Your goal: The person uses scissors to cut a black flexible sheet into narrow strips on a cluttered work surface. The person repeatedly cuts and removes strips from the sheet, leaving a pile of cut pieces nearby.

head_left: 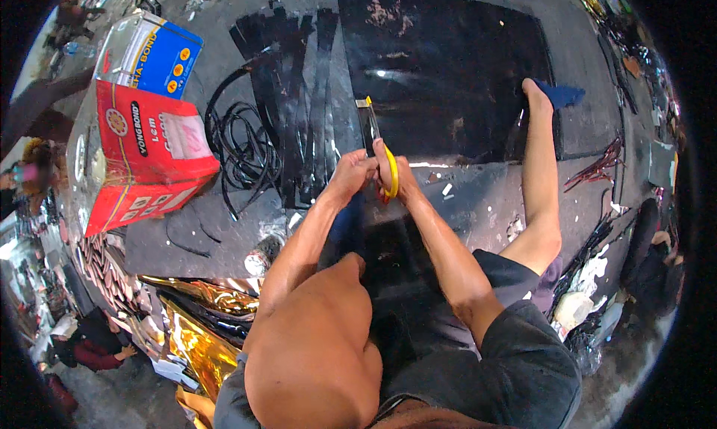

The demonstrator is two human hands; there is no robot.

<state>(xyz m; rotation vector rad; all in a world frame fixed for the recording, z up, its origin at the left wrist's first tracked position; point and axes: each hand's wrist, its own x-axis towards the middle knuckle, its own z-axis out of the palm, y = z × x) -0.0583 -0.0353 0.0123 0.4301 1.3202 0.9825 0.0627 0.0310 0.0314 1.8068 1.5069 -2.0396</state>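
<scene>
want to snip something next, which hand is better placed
Probably the right hand: it grips the yellow-handled scissors, which point forward. The left hand is close beside it, without scissors; whether it pinches anything is unclear.

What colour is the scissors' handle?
The scissors' handle is mostly yellow, seen in the head view.

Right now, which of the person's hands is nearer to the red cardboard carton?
Left. The left hand is to the right of the red cardboard carton; the right hand, holding yellow-handled scissors, is farther right.
</scene>
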